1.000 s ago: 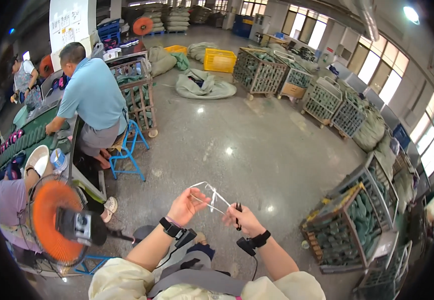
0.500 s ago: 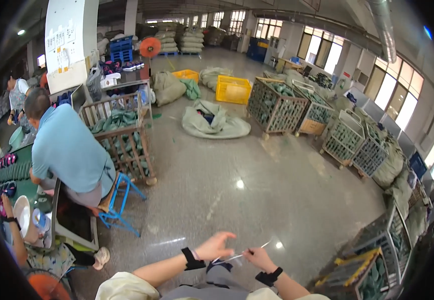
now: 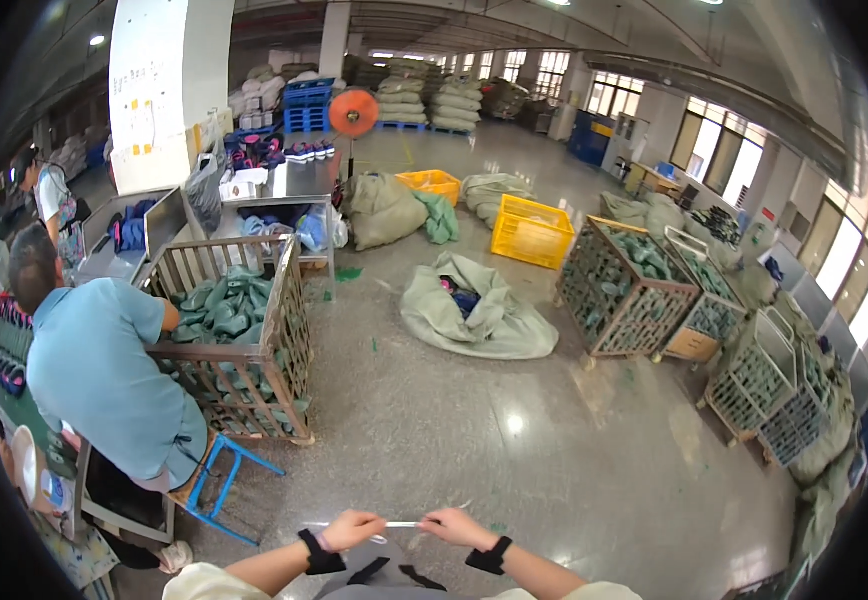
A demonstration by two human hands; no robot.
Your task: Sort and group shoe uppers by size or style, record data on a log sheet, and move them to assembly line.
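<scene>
Low in front of me, a thin white strip [image 3: 402, 524] is pulled straight between my hands; whether it is cord or tape cannot be made out. My left hand [image 3: 351, 531] is closed around one part of it, and a loose end hangs just below. The other side is pinched in my right hand [image 3: 458, 528], a short way off. Both wrists wear black bands. Ahead on the floor lies a pale green sack [image 3: 474, 338], its mouth open, with dark blue and pink items inside.
A person in a blue shirt [image 3: 109, 370] sits on a blue stool [image 3: 229, 480] at the left, beside a crate cart [image 3: 289, 370] of green shoe-shaped pieces. Yellow crates [image 3: 531, 232], more carts [image 3: 629, 290] and full sacks [image 3: 394, 208] stand farther off. An orange fan [image 3: 353, 113] stands behind.
My left hand, spread before, has closed on the white strip, which is now level and taut. The view has moved nearer the open sack and the seated person's cart.
</scene>
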